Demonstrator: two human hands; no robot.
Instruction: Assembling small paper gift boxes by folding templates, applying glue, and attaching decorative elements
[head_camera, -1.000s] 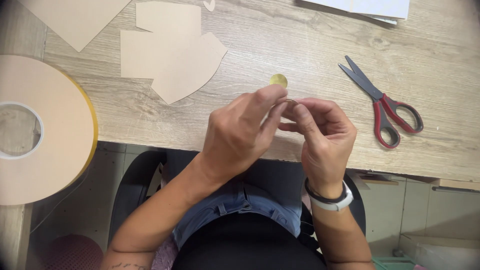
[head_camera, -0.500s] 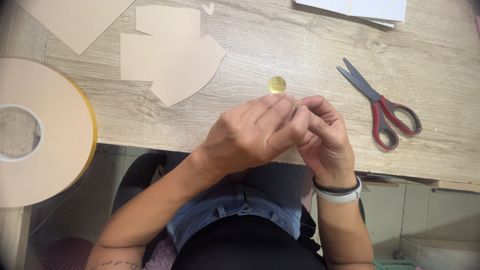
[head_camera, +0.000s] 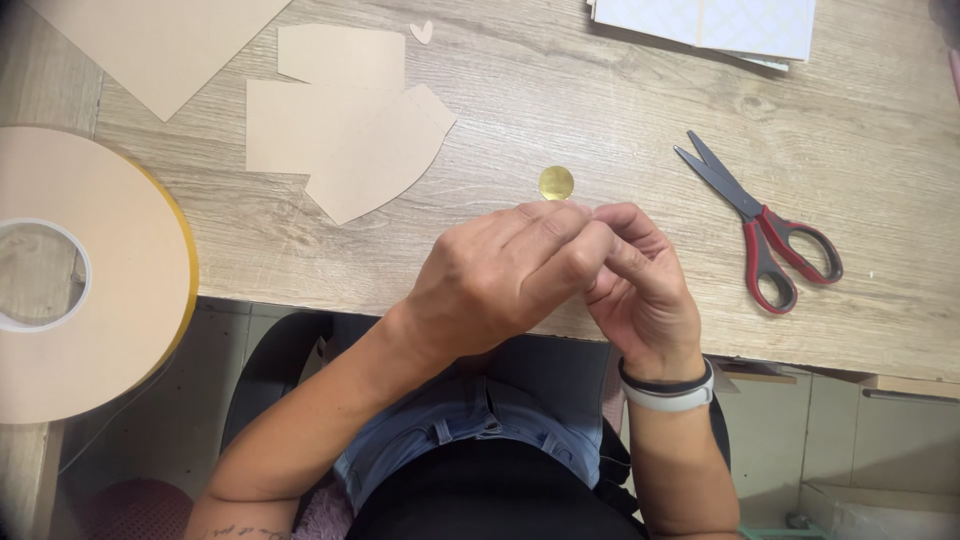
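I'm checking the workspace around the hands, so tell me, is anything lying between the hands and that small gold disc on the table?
Nothing visible does. The gold disc lies on bare wood just beyond the fingertips of the left hand and right hand. The scissors are off to the right, the card pieces to the left.

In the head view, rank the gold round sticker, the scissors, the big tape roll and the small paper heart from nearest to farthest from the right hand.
1. Gold round sticker: just beyond the fingertips of the right hand.
2. Scissors: to its right on the table.
3. Small paper heart: far up, toward the left.
4. Big tape roll: at the far left edge.
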